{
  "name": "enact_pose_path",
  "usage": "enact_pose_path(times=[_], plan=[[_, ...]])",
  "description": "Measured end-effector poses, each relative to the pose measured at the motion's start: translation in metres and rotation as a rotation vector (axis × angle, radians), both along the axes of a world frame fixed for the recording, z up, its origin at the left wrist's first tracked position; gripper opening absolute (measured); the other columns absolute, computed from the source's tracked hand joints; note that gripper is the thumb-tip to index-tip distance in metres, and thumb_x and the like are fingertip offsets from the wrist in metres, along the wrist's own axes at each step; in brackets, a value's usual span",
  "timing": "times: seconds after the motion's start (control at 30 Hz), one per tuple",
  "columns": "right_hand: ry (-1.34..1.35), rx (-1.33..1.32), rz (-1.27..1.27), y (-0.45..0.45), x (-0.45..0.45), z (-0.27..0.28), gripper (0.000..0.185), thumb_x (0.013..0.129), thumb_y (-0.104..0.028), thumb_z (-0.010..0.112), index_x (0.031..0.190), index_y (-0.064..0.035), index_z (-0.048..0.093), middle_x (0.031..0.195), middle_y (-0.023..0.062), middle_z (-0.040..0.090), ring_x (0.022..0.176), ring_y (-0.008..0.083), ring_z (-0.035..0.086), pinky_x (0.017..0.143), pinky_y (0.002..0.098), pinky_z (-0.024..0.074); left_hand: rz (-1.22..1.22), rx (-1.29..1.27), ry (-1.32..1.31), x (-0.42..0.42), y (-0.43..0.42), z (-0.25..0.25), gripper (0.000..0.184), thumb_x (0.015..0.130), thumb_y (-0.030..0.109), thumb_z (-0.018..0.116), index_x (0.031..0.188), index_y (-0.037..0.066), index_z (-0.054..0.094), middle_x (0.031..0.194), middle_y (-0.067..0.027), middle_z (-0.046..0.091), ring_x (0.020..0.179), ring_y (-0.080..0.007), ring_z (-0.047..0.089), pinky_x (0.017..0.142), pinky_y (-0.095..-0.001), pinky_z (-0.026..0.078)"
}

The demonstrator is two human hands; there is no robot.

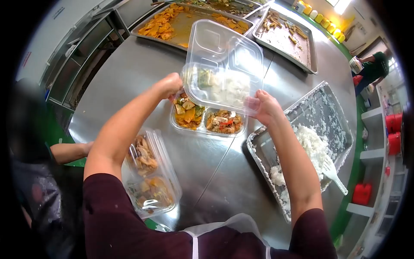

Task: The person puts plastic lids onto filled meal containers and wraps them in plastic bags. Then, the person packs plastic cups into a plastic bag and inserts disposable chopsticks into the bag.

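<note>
Between my two hands I hold a clear plastic lid (222, 56), tilted above a filled meal container (207, 131). My left hand (170, 85) grips the lid's left edge with curled fingers. At the lid's near right corner, my right hand (268, 108) pinches the rim. The container below has compartments; vegetables (188, 114) and a mixed dish with red strips (224, 123) show at its front. White rice (235, 88) is seen through the lid. Beside my left forearm lie lidded meal containers (151, 183) with food inside.
A metal tray of rice (345, 125) with a white plastic serving spoon (331, 172) stands at right. Trays with orange slices (159, 26) and browned sticks (297, 47) sit at the back. One person's forearm (71, 151) is at left; another person (375, 69) stands far right.
</note>
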State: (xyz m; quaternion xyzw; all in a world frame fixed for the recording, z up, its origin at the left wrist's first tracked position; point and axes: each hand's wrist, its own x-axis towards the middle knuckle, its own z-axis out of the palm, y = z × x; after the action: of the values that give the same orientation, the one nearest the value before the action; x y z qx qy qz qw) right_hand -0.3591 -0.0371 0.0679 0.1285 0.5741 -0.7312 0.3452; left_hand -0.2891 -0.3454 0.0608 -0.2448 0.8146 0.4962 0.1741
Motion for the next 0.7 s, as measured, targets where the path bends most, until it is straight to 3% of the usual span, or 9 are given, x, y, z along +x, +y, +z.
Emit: enact_pose_path(times=[0.13, 0.17, 0.27, 0.33, 0.37, 0.47, 0.57, 0.67, 0.7], plan=[[0.101, -0.048, -0.029, 0.003, 0.01, 0.052, 0.017, 0.095, -0.025, 0.041, 0.084, -0.0143, 0.047, 0.081, 0.0029, 0.055, 0.079, 0.0196, 0.054, 0.069, 0.0451, 0.0403, 0.122, 0.02, 0.145, 0.025, 0.009, 0.056, 0.016, 0.075, 0.007, 0.052, 0.082, -0.007, 0.058, 0.073, -0.0171, 0.057, 0.053, -0.0283, 0.057, 0.038, -0.0423, 0.048], [0.132, -0.086, -0.028, 0.011, 0.013, 0.067, 0.016, 0.095, -0.025, 0.042, 0.084, -0.0142, 0.047, 0.081, 0.0029, 0.055, 0.08, 0.0197, 0.054, 0.069, 0.0449, 0.0406, 0.114, -0.013, 0.145, 0.033, 0.007, 0.055, 0.015, 0.081, 0.019, 0.054, 0.085, 0.007, 0.061, 0.069, -0.006, 0.06, 0.047, -0.0147, 0.054, 0.034, -0.0271, 0.043], [0.232, -0.149, -0.014, 0.035, 0.031, 0.107, 0.015, 0.093, -0.022, 0.046, 0.082, -0.0123, 0.05, 0.079, 0.0028, 0.055, 0.077, 0.0178, 0.055, 0.068, 0.0392, 0.044, 0.157, 0.056, 0.226, 0.083, 0.053, 0.108, 0.024, 0.084, 0.025, 0.056, 0.095, 0.003, 0.053, 0.08, -0.0096, 0.061, 0.059, -0.0164, 0.058, 0.036, -0.0287, 0.046], [0.313, -0.129, 0.039, 0.062, 0.043, 0.115, 0.014, 0.092, -0.02, 0.047, 0.082, -0.0114, 0.052, 0.079, 0.0027, 0.055, 0.075, 0.0166, 0.055, 0.067, 0.0359, 0.0455, 0.181, 0.201, 0.221, 0.115, 0.085, 0.125, 0.026, 0.084, 0.023, 0.057, 0.095, 0.001, 0.049, 0.081, -0.0101, 0.059, 0.064, -0.0182, 0.059, 0.04, -0.0301, 0.048], [0.36, -0.167, 0.073, 0.077, 0.048, 0.113, 0.013, 0.091, -0.02, 0.05, 0.083, -0.0113, 0.054, 0.078, 0.0021, 0.054, 0.073, 0.0155, 0.055, 0.066, 0.0332, 0.0464, 0.254, 0.255, 0.299, 0.135, 0.111, 0.133, 0.018, 0.077, 0.005, 0.045, 0.09, -0.004, 0.054, 0.078, -0.0132, 0.057, 0.058, -0.0245, 0.058, 0.038, -0.035, 0.05], [0.339, -0.132, 0.128, 0.116, 0.077, 0.111, 0.012, 0.09, -0.021, 0.052, 0.085, -0.0107, 0.055, 0.076, 0.0011, 0.054, 0.072, 0.0157, 0.054, 0.066, 0.0342, 0.0464, 0.432, 0.226, 0.296, 0.194, 0.176, 0.127, 0.022, 0.08, 0.006, 0.046, 0.099, -0.005, 0.045, 0.084, -0.014, 0.053, 0.056, -0.023, 0.055, 0.037, -0.0341, 0.048], [0.286, 0.079, 0.237, 0.139, 0.123, 0.104, 0.015, 0.091, -0.021, 0.05, 0.091, -0.0073, 0.055, 0.084, 0.0068, 0.059, 0.078, 0.0189, 0.058, 0.068, 0.036, 0.0486, 0.508, 0.302, 0.321, 0.266, 0.226, 0.091, 0.018, 0.082, 0.009, 0.048, 0.093, -0.004, 0.043, 0.081, -0.0134, 0.05, 0.054, -0.0224, 0.054, 0.037, -0.0323, 0.049], [0.212, 0.11, 0.402, 0.154, 0.175, 0.079, 0.014, 0.091, -0.024, 0.05, 0.086, -0.0109, 0.055, 0.075, -0.0007, 0.054, 0.069, 0.0146, 0.053, 0.066, 0.0368, 0.0443, 0.705, 0.377, 0.248, 0.343, 0.274, 0.048, 0.013, 0.085, 0.01, 0.047, 0.093, 0.001, 0.042, 0.083, -0.0115, 0.049, 0.062, -0.023, 0.056, 0.036, -0.0316, 0.049], [0.216, 0.091, 0.495, 0.156, 0.186, 0.06, 0.014, 0.09, -0.025, 0.051, 0.086, -0.0128, 0.055, 0.078, -0.0009, 0.054, 0.074, 0.0137, 0.052, 0.068, 0.0371, 0.0422, 0.758, 0.378, 0.236, 0.363, 0.287, 0.034, 0.013, 0.086, 0.01, 0.047, 0.093, 0.001, 0.043, 0.084, -0.0115, 0.05, 0.062, -0.0233, 0.056, 0.036, -0.0318, 0.049]])
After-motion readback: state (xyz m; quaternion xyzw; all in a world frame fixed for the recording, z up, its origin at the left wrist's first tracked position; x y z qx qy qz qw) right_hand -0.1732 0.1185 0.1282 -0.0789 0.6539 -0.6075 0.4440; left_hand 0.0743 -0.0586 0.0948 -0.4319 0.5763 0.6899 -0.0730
